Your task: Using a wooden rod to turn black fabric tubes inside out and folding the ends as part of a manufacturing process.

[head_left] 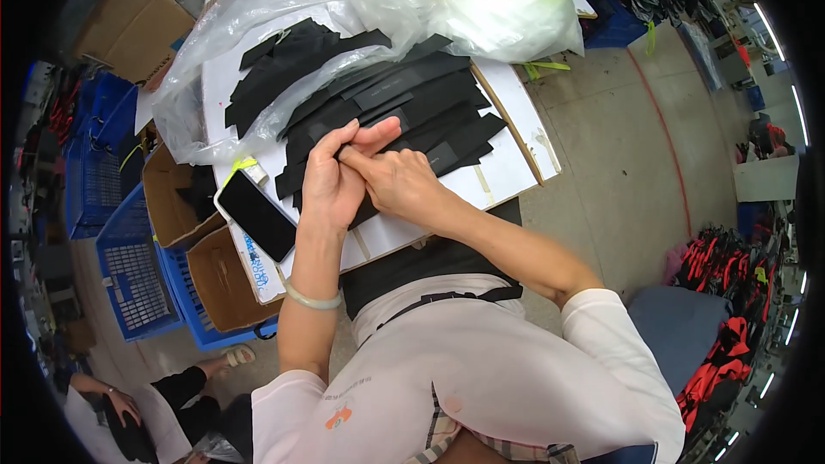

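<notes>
My hands meet above black fabric strips [378,90], which lie in overlapping rows on a white board-topped table [326,253]. My left hand [333,185] is turned palm inward, some fingers stretched out and curving to the right; I see nothing held in it. My right hand [402,185] is closed, its fingertips pressed against the left hand's fingers. A small dark bit shows at that contact, too hidden to name. Left of my left wrist lies a phone [256,216] with a dark screen. A pale bangle [312,296] circles my left forearm.
Clear plastic sheeting [185,112] drapes over the table's left side; a full translucent bag [481,9] sits at its back. A wooden strip [509,125] lies along the right edge. Cardboard boxes [225,279] and blue crates [137,279] stand at left. Another person's hand [125,408] shows lower left.
</notes>
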`<state>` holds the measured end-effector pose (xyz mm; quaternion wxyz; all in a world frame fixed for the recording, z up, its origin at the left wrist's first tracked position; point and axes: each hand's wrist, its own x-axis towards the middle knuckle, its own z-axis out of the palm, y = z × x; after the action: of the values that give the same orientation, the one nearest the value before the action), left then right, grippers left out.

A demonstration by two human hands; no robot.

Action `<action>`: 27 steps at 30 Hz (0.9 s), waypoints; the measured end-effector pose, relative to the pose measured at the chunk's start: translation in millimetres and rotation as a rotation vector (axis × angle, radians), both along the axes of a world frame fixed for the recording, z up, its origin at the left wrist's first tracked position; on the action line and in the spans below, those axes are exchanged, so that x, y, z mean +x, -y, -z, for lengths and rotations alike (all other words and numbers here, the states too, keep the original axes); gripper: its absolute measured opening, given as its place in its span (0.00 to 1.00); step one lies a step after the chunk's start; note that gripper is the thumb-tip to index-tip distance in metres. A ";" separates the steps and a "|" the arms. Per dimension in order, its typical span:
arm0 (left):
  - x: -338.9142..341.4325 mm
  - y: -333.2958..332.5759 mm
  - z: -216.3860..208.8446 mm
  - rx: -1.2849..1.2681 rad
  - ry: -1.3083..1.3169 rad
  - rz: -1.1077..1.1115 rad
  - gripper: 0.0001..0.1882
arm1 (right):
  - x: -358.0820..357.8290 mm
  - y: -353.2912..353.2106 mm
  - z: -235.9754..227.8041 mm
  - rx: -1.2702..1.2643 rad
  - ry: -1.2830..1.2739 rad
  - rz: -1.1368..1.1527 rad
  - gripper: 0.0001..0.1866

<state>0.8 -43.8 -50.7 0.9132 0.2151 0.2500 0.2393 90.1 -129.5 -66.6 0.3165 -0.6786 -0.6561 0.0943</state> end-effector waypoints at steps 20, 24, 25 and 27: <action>13.6 0.6 19.0 -0.085 0.040 -0.180 0.19 | 2.4 -18.5 16.6 0.130 0.081 -0.002 0.07; 9.5 -3.1 0.7 -0.279 -0.118 -0.135 0.17 | 6.8 2.5 -10.2 -0.120 0.154 -0.064 0.12; 2.9 -12.4 12.8 -0.358 0.009 -0.145 0.16 | 11.1 15.8 -13.9 -0.118 0.165 -0.047 0.12; -13.5 -33.5 21.6 -0.508 0.184 -0.179 0.18 | 25.4 44.4 -16.9 -0.139 -0.168 -0.169 0.19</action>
<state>-12.7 -10.3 -72.3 0.9320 -0.0659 0.2360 0.2671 115.5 -173.8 -49.7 0.3134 -0.6307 -0.6742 0.2224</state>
